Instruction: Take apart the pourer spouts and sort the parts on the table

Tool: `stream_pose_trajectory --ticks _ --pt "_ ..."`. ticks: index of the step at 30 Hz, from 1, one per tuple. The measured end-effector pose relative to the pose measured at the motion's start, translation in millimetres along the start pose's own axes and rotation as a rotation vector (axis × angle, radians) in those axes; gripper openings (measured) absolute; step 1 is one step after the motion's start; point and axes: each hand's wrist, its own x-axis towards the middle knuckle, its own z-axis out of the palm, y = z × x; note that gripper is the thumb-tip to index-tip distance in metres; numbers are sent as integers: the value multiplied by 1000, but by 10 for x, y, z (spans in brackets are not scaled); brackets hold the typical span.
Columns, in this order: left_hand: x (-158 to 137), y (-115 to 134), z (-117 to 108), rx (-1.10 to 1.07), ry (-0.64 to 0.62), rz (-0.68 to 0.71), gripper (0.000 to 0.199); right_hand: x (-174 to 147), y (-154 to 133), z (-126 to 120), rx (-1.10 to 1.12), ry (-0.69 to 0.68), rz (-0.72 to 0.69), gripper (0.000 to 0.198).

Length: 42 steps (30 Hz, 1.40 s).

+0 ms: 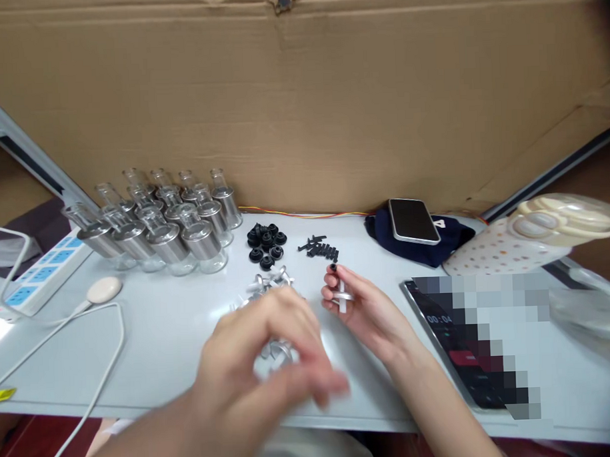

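My right hand point(360, 303) is closed around a small bottle pour spout point(342, 296), which has a silver collar, a whitish tube and a black piece point(333, 268) at its upper end. My left hand point(269, 353) hangs in the foreground, smeared by motion; its thumb and fingers curve toward each other, and whether anything is between them I cannot make out. Behind and under it lie several loose silver spout parts point(261, 282), partly covered by the hand. Beyond these sit a heap of black round stoppers point(266, 240) and a group of small black pieces point(322, 248).
Several glass bottles with metal sleeves point(173, 241) stand at the back left. A power strip point(46, 274) and white cable point(119, 331) lie left. At right are a phone on dark cloth point(413, 221), a second phone point(459, 343) and a dotted tumbler point(510, 241). Cardboard point(301, 108) walls the back.
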Motion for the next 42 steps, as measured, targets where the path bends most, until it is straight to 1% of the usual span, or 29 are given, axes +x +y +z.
stream_pose_trajectory --ticks 2,3,5,6,9,12,13,14,17,18,19,21,22,24,27,30,34,37,39,42 --pt "245 -147 50 5 -39 -62 33 16 -69 18 -38 -36 7 25" --pt "340 -250 70 28 -38 -111 39 30 -100 35 -48 -60 9 24" --pt "467 -485 109 98 -35 -180 44 67 -147 80 -52 -126 5 21" --pt "500 -600 129 122 -9 -192 45 89 -160 103 -50 -163 0 19" --pt "510 -865 178 191 63 -175 37 159 -152 152 -38 -248 -12 16" --pt "463 -977 188 242 59 -91 18 220 -75 154 -28 -289 -16 17" --pt "446 -992 184 253 50 -61 16 237 -42 147 -26 -293 -17 17" --pt "430 -1002 177 267 54 -36 18 251 -10 139 -27 -294 -14 17" --pt "399 -1030 157 301 109 6 33 274 55 116 -51 -285 -1 18" --pt "393 -1041 152 301 127 21 32 276 64 112 -62 -281 3 19" --pt "390 -1051 149 301 134 41 27 275 68 109 -75 -278 5 19" --pt "385 -1065 146 302 102 96 8 267 67 105 -99 -275 2 21" --pt "381 -1067 146 306 78 125 8 261 66 103 -110 -278 0 21" --pt "372 -1064 146 302 50 167 15 247 70 96 -135 -293 -9 22" --pt "352 -1044 146 284 47 193 14 225 86 87 -178 -312 -20 22" --pt "340 -1021 141 271 51 181 13 204 100 90 -197 -302 -27 22" --pt "340 -996 133 200 73 67 12 176 94 105 -117 -291 -45 23" --pt "343 -975 136 137 72 22 9 159 84 110 -82 -291 -57 16" --pt "343 -959 146 108 64 9 9 153 82 107 -98 -272 -75 14" --pt "340 -941 166 89 59 -8 11 147 87 102 -135 -265 -72 17"
